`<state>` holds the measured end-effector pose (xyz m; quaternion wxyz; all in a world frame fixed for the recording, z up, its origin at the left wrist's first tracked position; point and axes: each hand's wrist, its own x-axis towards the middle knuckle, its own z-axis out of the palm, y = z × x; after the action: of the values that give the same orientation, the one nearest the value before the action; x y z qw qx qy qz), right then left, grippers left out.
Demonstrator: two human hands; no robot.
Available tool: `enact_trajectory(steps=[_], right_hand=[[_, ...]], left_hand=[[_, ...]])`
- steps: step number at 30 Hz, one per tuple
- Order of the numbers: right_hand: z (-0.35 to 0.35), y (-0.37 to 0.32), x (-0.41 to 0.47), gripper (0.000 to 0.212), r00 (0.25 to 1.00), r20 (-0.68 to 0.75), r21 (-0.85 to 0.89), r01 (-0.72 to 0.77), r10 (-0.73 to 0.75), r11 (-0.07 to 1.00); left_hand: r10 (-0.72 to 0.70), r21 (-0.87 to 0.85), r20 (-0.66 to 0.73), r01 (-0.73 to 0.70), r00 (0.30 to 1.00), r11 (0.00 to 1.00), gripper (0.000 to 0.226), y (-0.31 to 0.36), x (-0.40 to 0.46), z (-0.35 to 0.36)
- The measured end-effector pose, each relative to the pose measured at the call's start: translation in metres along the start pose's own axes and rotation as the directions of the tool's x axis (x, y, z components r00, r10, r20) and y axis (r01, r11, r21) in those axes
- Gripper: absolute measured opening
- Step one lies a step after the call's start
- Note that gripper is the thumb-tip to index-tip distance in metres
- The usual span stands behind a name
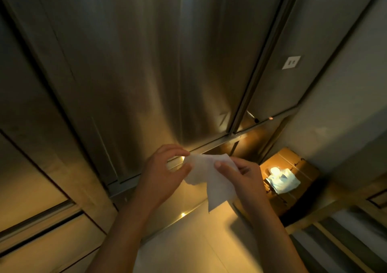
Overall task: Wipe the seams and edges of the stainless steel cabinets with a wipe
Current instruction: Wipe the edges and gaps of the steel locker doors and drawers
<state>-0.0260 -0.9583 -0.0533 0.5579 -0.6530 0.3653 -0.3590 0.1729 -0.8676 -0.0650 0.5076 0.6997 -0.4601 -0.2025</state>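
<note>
— Hands? Left hand (165, 172) and right hand (240, 173) both pinching thin white paper wipe (211, 178).
— Where? Just before brushed stainless steel cabinet door (146, 63), near bottom edge; brown cardboard box (293, 161) right.

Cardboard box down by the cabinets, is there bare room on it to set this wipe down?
The cardboard box is bare along its far edge; a white packet fills its middle. The pale floor between the forearms is open. Both hands hold the wipe.
</note>
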Motion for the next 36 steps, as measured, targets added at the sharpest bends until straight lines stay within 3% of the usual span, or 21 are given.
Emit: enact_trajectory(steps=[4, 8, 15, 27, 36], right_hand=[[0.018, -0.005, -0.008, 0.016, 0.999, 0.040, 0.036, 0.020, -0.022, 0.999], [0.027, -0.007, -0.010, 0.011, 0.995, 0.096, 0.026, 0.004, -0.007, 1.000], [0.026, -0.006, 0.000, 0.019, 0.995, 0.091, 0.005, -0.026, 0.026, 1.000], [-0.006, -0.005, 0.013, 0.022, 0.983, 0.185, 0.164, -0.041, 0.010, 0.986], [-0.005, 0.016, 0.023, 0.014, 0.946, 0.325, 0.235, -0.089, 0.008, 0.968]], left_hand=[[0.016, -0.077, 0.144, -0.005, 0.990, 0.997, 0.043, -0.005, -0.013, 0.000], [0.022, -0.090, 0.201, -0.004, 0.979, 0.996, 0.049, -0.009, -0.022, 0.002], [-0.002, -0.081, 0.127, 0.012, 0.992, 0.997, 0.048, -0.011, -0.016, -0.001], [0.015, 0.008, 0.080, -0.016, 0.997, 1.000, 0.034, 0.024, -0.015, 0.035], [-0.030, 0.221, -0.172, 0.069, 0.985, 0.973, 0.040, 0.029, -0.040, 0.045]])
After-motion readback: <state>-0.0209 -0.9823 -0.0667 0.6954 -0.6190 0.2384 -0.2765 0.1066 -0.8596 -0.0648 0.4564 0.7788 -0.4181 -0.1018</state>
